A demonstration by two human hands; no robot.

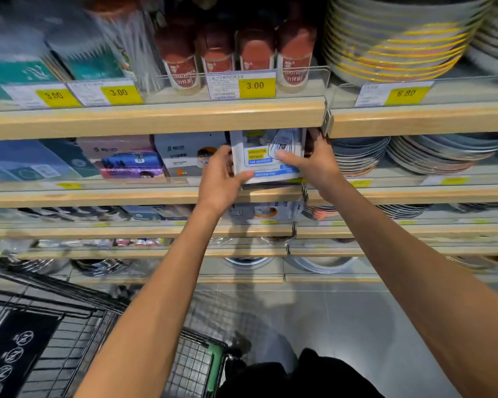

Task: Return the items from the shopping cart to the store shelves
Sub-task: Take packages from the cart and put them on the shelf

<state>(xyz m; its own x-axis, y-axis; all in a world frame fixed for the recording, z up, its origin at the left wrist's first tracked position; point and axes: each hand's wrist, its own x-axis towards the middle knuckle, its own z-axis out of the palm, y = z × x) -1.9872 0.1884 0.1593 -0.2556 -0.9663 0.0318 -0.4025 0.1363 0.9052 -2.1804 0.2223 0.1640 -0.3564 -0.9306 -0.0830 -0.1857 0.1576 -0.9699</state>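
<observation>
Wood-edged shelf (156, 196), second from top, holds boxed packets; at its right end stands the white-and-blue packet (266, 156), upright, printed face toward me. My left hand (222, 179) and right hand (314, 165) clasp its two sides, thumbs across the front. Black wire cart (69, 334) sits lower left.

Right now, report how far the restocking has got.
In hand: both the left hand and right hand hold a white packet upright at the second shelf, not yet released. Done: cannot tell. Left: the visible part of the cart shows no goods, but most of it is out of view.
</observation>
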